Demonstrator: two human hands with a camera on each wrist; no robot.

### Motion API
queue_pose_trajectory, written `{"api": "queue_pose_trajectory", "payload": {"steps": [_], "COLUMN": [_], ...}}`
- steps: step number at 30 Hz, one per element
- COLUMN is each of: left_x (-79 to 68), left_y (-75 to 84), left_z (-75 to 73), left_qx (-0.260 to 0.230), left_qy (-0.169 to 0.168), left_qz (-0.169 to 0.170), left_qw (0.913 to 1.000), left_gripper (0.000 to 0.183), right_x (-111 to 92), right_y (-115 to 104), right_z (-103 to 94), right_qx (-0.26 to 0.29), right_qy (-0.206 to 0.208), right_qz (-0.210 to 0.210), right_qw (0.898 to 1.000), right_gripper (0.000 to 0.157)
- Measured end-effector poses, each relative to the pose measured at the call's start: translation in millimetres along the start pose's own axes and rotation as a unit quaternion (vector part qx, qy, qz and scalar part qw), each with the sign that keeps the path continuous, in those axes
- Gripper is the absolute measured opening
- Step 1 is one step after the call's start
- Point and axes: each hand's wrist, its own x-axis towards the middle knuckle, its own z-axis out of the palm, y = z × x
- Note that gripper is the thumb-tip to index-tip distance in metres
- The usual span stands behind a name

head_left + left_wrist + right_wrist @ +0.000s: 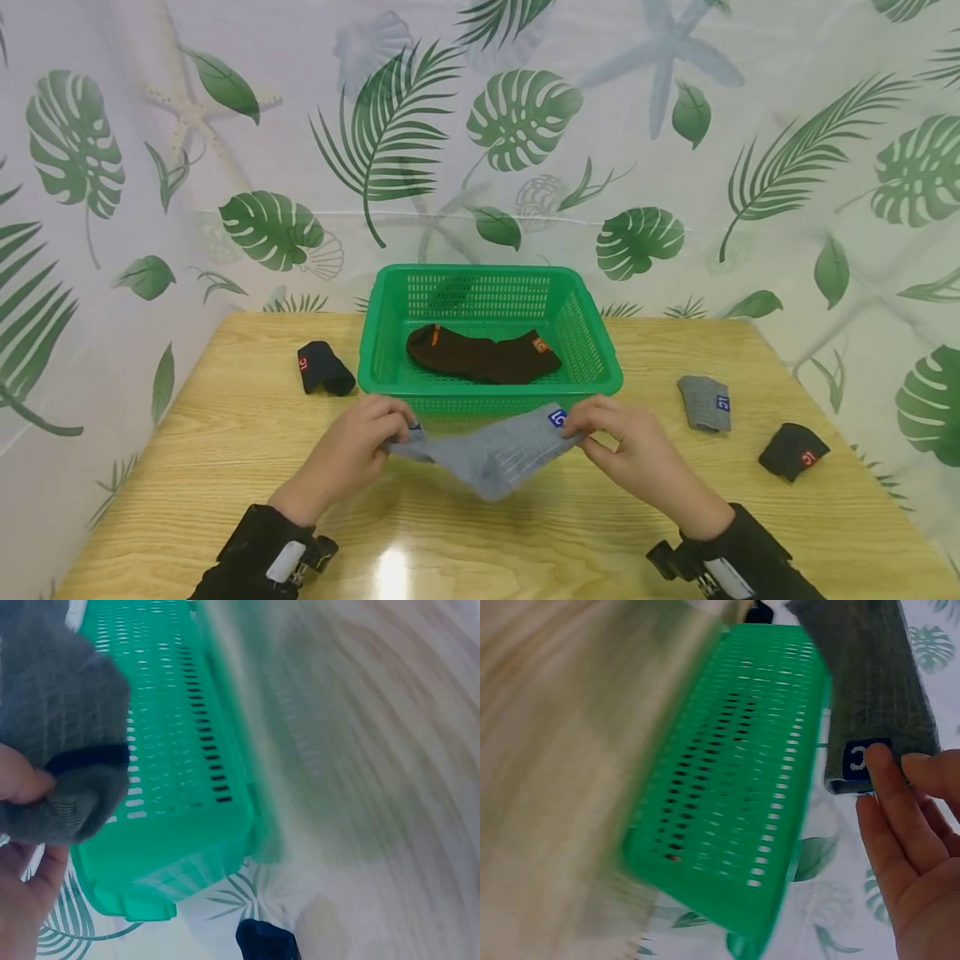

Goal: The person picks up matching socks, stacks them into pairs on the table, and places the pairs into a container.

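Observation:
A grey sock (487,457) with a blue logo patch hangs stretched between both hands, sagging in the middle, in front of the basket. My left hand (358,446) pinches its toe end, where a dark blue stripe shows in the left wrist view beside the thumb (26,780). At the cuff, beside the blue patch (866,757), my right hand (626,446) pinches the fabric between thumb and fingers. Behind the sock stands a green plastic basket (491,389), and a dark brown sock (480,357) with orange marks lies flat in it.
Left of the basket lies a folded black sock (324,369) with a red patch. To the right are a folded grey sock (703,403) and another dark folded sock (793,452). All rest on the wooden table (225,467), before a leaf-patterned cloth (450,100).

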Motion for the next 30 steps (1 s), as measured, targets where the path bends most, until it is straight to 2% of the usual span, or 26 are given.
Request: {"api": "queue_pose_trajectory", "payload": {"steps": [3, 6, 10, 13, 17, 21, 25, 27, 28, 30], "left_x": [-3.3, -7.7, -12.1, -12.8, -13.7, -11.2, -1.2, 3.8, 5.6, 7.6], "left_y": [-3.4, -3.9, -0.6, 2.0, 5.7, 15.4, 35.1, 46.9, 52.5, 61.8], "left_z": [5.4, 10.8, 14.3, 14.7, 13.8, 14.4, 19.8, 25.3, 28.5, 34.0], "left_qx": [0.027, 0.051, 0.066, 0.070, 0.064, 0.064, 0.063, 0.053, 0.044, 0.025], "left_qy": [-0.007, -0.053, -0.149, -0.192, -0.226, -0.240, -0.262, -0.299, -0.325, -0.380], "left_qz": [0.029, 0.036, 0.002, -0.023, -0.044, -0.071, -0.088, -0.090, -0.094, -0.106], "left_qw": [0.9992, 0.9966, 0.9867, 0.9786, 0.9711, 0.9660, 0.9591, 0.9486, 0.9400, 0.9185], "left_gripper": [0.039, 0.034, 0.025, 0.024, 0.020, 0.017, 0.028, 0.038, 0.044, 0.057], "right_x": [-9, -16, -22, -24, -26, -25, -22, -20, -20, -22], "right_y": [7, 11, 13, 14, 15, 9, -5, -14, -18, -24], "right_z": [8.8, 17.0, 24.9, 29.6, 34.6, 37.8, 46.8, 54.8, 59.2, 67.9], "right_qx": [-0.019, -0.042, -0.083, -0.105, -0.123, -0.170, -0.184, -0.164, -0.147, -0.120], "right_qy": [-0.025, -0.067, -0.136, -0.164, -0.192, -0.224, -0.238, -0.268, -0.290, -0.345], "right_qz": [0.026, 0.056, 0.077, 0.080, 0.093, 0.077, 0.047, 0.036, 0.032, 0.033], "right_qw": [0.999, 0.995, 0.984, 0.977, 0.969, 0.957, 0.952, 0.949, 0.945, 0.930], "right_gripper": [0.039, 0.033, 0.025, 0.022, 0.020, 0.012, 0.029, 0.042, 0.048, 0.059]}}
